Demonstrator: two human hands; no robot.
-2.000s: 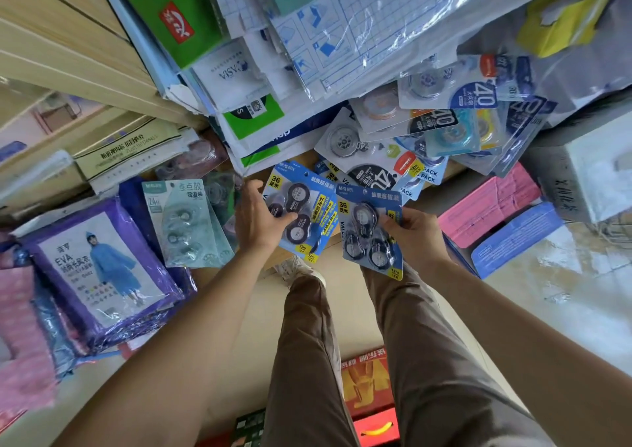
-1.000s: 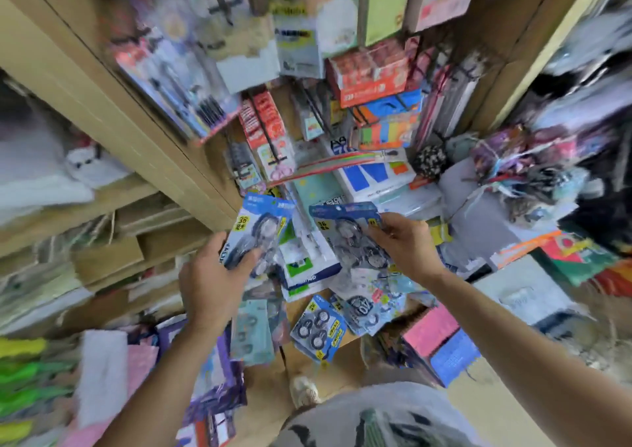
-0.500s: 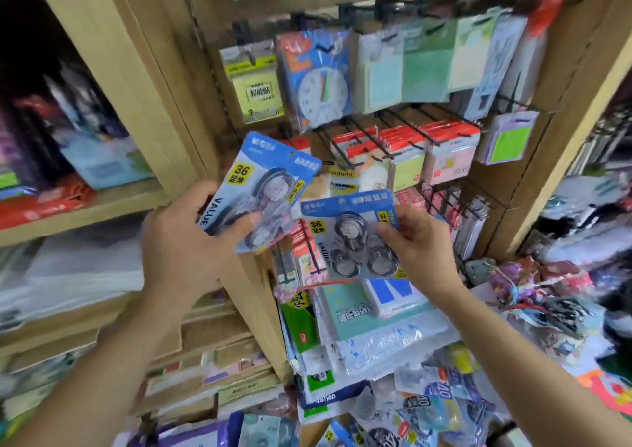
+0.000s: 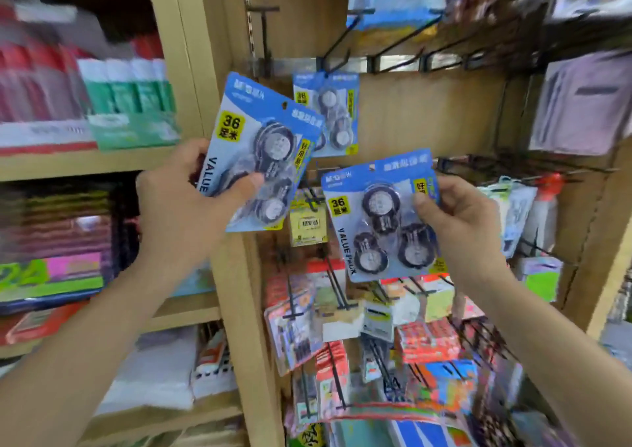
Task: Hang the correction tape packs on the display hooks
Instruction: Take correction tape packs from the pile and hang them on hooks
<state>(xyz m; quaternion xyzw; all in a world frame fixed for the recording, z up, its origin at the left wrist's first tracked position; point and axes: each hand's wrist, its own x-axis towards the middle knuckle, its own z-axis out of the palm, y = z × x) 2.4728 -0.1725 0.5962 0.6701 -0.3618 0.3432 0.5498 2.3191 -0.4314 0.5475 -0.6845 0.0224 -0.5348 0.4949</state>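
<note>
- Left hand (image 4: 184, 200): raised at 9 o'clock of the view's middle. The thumb lies across the front of a pack and the fingers are curled behind it, gripping its lower left part.
- Left correction tape pack (image 4: 239, 111): blue card with a yellow "36" badge, "VALUE" lettering and three round dark dispensers under a clear blister. It is tilted, top leaning toward 1 o'clock. Its upper right corner overlaps the hung pack in view; whether they touch cannot be told.
- Right hand (image 4: 458, 217): at 3 o'clock of the middle. The thumb presses the front right edge of a second pack and the fingers are behind it.
- Right correction tape pack (image 4: 379, 217): same design, top leaning slightly toward 11 o'clock. It is held in front of the lower hooks, apart from the left pack.
- Hands: apart, each clamped on its own pack.
- Hung pack (image 4: 333, 104): same blue design, at 12 o'clock of the middle and 11 o'clock of the right pack. It hangs from a display hook (image 4: 337, 48) against the wooden back panel (image 4: 427, 115).
- Hook rail (image 4: 444, 59): at 1 o'clock, carrying further black wire hooks.
- Yellow tag (image 4: 307, 224): at 6 o'clock of the hung pack, between the two held packs.
- Red-and-orange packs (image 4: 427, 340): at 5 o'clock, on lower hooks, blurred.
- Wooden upright (image 4: 201, 70): at 10 o'clock, behind the left pack.
- Shelf stock (image 4: 130, 94): at 9 to 10 o'clock, green, white and red goods, too blurred to read.
</note>
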